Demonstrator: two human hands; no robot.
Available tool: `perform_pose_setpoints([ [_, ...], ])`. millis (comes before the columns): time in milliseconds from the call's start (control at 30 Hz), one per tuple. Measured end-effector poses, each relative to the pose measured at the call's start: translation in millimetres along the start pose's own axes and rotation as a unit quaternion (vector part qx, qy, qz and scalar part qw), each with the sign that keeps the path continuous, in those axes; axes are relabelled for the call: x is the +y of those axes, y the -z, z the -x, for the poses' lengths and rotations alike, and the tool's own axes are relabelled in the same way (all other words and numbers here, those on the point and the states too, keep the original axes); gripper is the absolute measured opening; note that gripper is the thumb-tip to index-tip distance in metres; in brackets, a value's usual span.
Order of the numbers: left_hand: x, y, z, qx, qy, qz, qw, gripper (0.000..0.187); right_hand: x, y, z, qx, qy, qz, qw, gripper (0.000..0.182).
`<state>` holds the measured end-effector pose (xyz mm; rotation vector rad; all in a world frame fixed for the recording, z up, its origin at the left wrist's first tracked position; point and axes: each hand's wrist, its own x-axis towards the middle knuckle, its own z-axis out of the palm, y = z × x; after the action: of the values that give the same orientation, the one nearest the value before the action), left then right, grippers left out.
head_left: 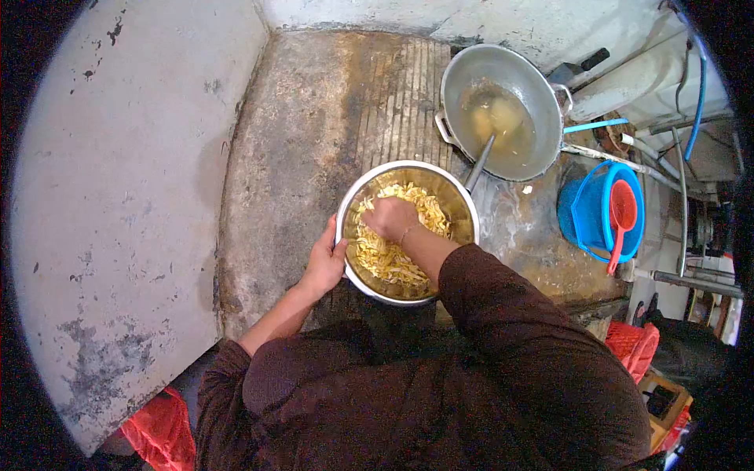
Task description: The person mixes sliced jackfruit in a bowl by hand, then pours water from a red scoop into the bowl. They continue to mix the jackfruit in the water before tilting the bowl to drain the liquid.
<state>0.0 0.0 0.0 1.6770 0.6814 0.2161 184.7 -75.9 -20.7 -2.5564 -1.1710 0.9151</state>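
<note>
A round metal bowl with a shiny rim holds many yellow-white shredded pieces. Its left rim is gripped by my left hand, thumb over the edge and fingers on the outside. Inside the bowl, my right hand is closed at the upper left of the shreds; its fingertips are hidden, so what it holds cannot be made out. Behind and to the right sits a large grey wok-like pan with cloudy liquid and pale lumps in it. A long-handled utensil leans in the pan over its front edge.
Right of the pan stands a blue bucket with a red dipper in it. The worn surface meets a wall on the left. Pipes and hoses run along the right side. Red baskets are near the lower right.
</note>
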Motion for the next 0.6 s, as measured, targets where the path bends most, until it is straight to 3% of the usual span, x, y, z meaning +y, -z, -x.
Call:
perform_pose_setpoints([
  [67, 6, 3, -3, 0.000, 0.003, 0.021, 1.000, 0.057, -1, 0, -15, -0.047, -0.056, -0.024, 0.997, 0.058],
  [167, 6, -3, -9, -0.023, 0.063, 0.089, 0.994, 0.057, 22, 23, -8, -0.107, 0.011, -0.122, 0.987, 0.055],
  [267, 42, 1, 3, -0.030, 0.140, 0.031, 0.989, 0.057, 40, 52, 53, 0.049, 0.061, -0.145, 0.986, 0.048],
  [300, 31, 0, 0, -0.017, 0.083, 0.012, 0.996, 0.057, 46, 55, 60, 0.117, 0.069, -0.163, 0.977, 0.047],
  [367, -1, -3, -6, 0.006, -0.028, -0.029, 0.999, 0.056, 53, 57, 60, 0.128, -0.018, -0.099, 0.987, 0.045],
  [400, 3, -3, -7, -0.010, 0.008, -0.013, 1.000, 0.056, 56, 57, 57, 0.132, -0.060, -0.067, 0.987, 0.044],
  [467, 18, 1, -7, -0.036, 0.081, 0.021, 0.996, 0.055, 55, 32, 25, 0.174, -0.144, -0.141, 0.964, 0.040],
  [500, 26, 2, -5, -0.032, 0.078, 0.017, 0.996, 0.054, 47, 20, 10, 0.193, -0.186, -0.179, 0.947, 0.039],
  [600, 45, 1, 0, -0.033, 0.099, 0.024, 0.994, 0.054, -6, 10, 7, 0.179, -0.056, -0.119, 0.975, 0.041],
])
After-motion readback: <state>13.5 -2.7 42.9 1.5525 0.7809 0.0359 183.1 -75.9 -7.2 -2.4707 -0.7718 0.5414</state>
